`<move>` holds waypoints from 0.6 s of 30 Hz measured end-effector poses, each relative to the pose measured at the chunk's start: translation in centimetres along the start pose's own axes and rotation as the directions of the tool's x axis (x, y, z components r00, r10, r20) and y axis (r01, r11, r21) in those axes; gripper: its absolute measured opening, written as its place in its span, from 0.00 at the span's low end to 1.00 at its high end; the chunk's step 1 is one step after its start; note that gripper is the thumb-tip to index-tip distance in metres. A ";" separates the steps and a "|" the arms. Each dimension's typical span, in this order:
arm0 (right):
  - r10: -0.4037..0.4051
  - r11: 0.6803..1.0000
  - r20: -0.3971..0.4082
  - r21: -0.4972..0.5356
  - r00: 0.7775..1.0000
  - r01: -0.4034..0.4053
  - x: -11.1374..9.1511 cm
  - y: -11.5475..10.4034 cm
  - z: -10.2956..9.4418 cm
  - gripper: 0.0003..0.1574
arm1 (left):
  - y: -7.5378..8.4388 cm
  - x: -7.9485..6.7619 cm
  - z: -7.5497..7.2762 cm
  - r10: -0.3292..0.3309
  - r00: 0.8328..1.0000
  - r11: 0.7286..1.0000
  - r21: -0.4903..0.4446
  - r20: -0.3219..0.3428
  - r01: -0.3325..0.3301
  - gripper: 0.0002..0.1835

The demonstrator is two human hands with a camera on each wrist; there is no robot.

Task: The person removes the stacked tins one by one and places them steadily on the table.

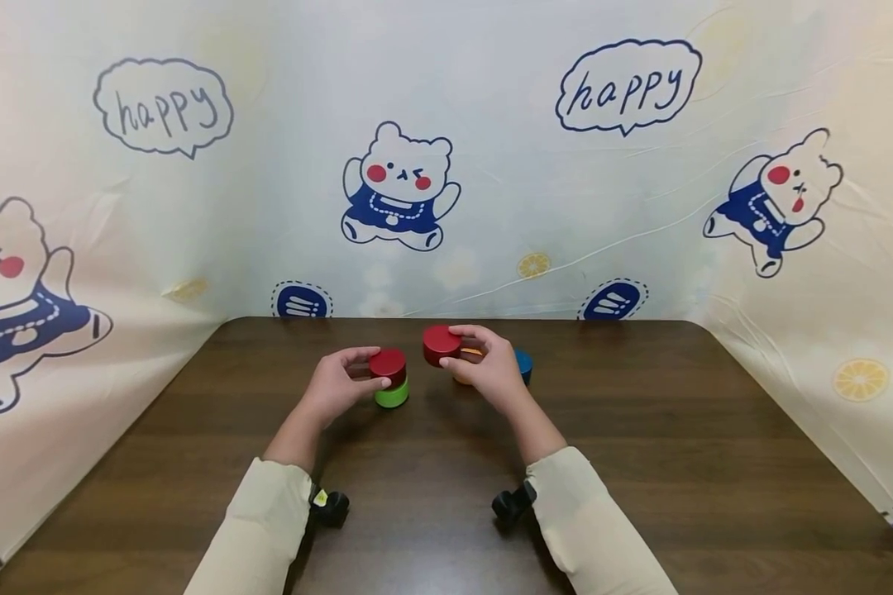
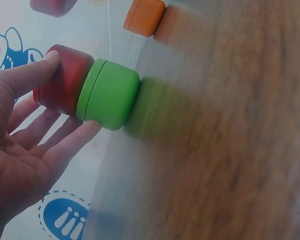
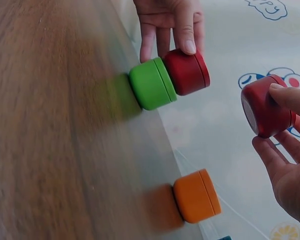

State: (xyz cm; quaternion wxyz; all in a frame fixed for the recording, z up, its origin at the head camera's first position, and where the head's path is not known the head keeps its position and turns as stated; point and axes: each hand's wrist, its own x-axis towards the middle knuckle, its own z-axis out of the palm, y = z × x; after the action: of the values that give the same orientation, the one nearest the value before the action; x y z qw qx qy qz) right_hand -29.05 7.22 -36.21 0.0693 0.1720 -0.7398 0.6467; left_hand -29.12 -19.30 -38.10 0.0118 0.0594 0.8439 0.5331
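My left hand (image 1: 338,385) grips a dark red round lidded tin (image 1: 389,366) between thumb and fingers. That tin sits on top of a green tin (image 1: 392,397), which stands on the table. In the left wrist view, a lower fingertip lies right at the green tin's side. My right hand (image 1: 497,370) pinches a second red tin (image 1: 441,345) by its sides, in the air and slightly tilted, with its pale base showing in the right wrist view. An orange tin (image 3: 196,197) stands on the table below, mostly hidden behind the right hand in the head view.
A blue tin (image 1: 524,365) stands right of the orange one, partly covered by my right hand. The brown wooden table (image 1: 417,529) ends at a pale backdrop (image 1: 491,207) printed with bears. Small black cameras (image 1: 331,508) are strapped to both wrists.
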 end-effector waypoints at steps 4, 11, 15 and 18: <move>-0.025 0.999 -0.012 -0.025 1.000 0.025 -0.1 0.0 -0.5 0.28 | -0.1 0.1 0.0 -0.009 1.000 1.000 0.005 -0.004 0.009 0.34; -0.035 0.998 -0.010 -0.061 0.999 0.034 -0.3 -0.5 -1.2 0.30 | -0.1 0.0 0.1 0.000 1.000 1.000 0.016 -0.011 0.000 0.34; -0.065 0.997 -0.024 -0.050 0.998 0.064 -0.2 0.1 -1.6 0.28 | -0.1 0.0 0.1 0.009 1.000 1.000 0.021 -0.013 -0.009 0.33; -0.072 0.996 -0.034 -0.056 0.997 0.070 -0.3 0.0 -1.9 0.28 | -0.1 0.1 0.1 0.009 1.000 1.000 0.022 -0.011 -0.009 0.34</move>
State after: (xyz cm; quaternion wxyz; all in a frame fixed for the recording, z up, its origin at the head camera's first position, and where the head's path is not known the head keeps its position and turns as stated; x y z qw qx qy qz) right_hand -28.98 9.15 -36.05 0.1102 0.1844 -0.7492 0.6265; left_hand -29.19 -19.26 -38.25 0.0040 0.0606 0.8494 0.5242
